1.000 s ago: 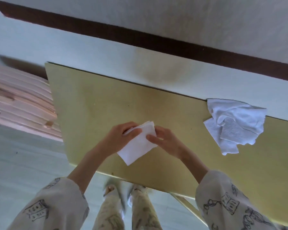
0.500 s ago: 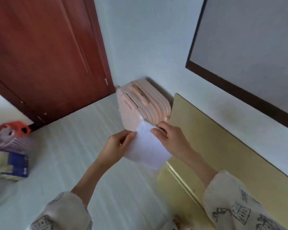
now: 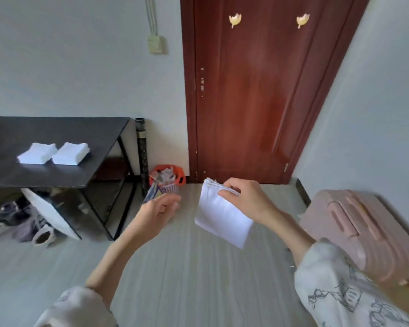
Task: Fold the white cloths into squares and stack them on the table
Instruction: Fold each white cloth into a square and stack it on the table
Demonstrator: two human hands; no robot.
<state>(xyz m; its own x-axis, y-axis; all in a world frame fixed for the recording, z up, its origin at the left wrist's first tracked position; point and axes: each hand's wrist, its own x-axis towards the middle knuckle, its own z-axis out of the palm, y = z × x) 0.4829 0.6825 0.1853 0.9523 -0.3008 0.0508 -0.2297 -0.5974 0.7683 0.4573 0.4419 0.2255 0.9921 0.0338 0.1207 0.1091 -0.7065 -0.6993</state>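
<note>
Your right hand (image 3: 244,200) pinches a folded white cloth (image 3: 222,218) by its upper edge, thumb on the near face and fingers curled over the layered top, so that the square hangs in the air above the floor (image 3: 187,267), in front of the red door (image 3: 257,90). Your left hand (image 3: 157,212) is released, fingers loosely bent and holding nothing, just beside the cloth but apart from it. The cloth looks light and soft, with no stiffness of its own: judged from how it hangs, the free lower corner would droop and the layers could slide open if the grip loosens, so the stacked edge at the top, where all folds meet, is the place to keep hold, with the other palm under it for support when laying it down. Two stacks of folded cloths (image 3: 53,153) lie side by side on the dark desk (image 3: 57,131) at the left, well apart from your hands. By the wall next to the door stands a small basket (image 3: 167,185) with orange handles, stuffed with what seems crumpled rubbish; its contents are too blurred to name. A pink suitcase (image 3: 359,232) lies at the right.
</note>
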